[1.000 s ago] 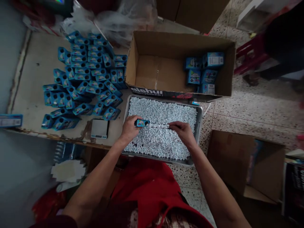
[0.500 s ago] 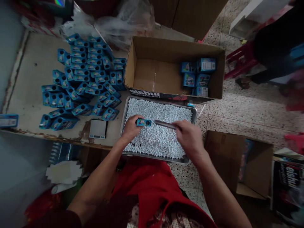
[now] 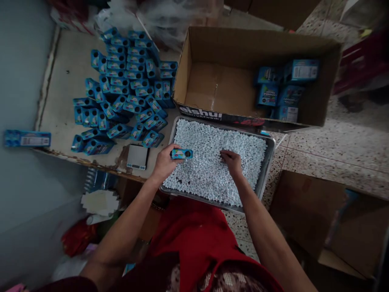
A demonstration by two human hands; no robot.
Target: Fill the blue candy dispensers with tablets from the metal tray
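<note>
My left hand (image 3: 165, 163) grips a small blue box (image 3: 181, 154) with a dark round hole in its top face. It is held over the left part of a metal tray (image 3: 267, 170) full of small white pellets (image 3: 206, 170). On the right side of the pellets is my right hand (image 3: 233, 162), its fingers drawn together and the tips down at the pellets. What those fingers hold, if anything, is hidden. Several more blue boxes (image 3: 118, 81) with round holes stand close together on the table to the left.
Behind the tray stands an open cardboard box (image 3: 209, 85) with several blue boxes at its right end. A small digital scale (image 3: 137, 157) lies at the table's front edge. One blue box (image 3: 33, 138) lies far left. Another carton (image 3: 298, 202) is on the floor at right.
A long grey metal tool seen in my right hand earlier no longer shows. That hand's fingers are now down at the pellets. My left hand keeps the blue box; the view has shifted.
</note>
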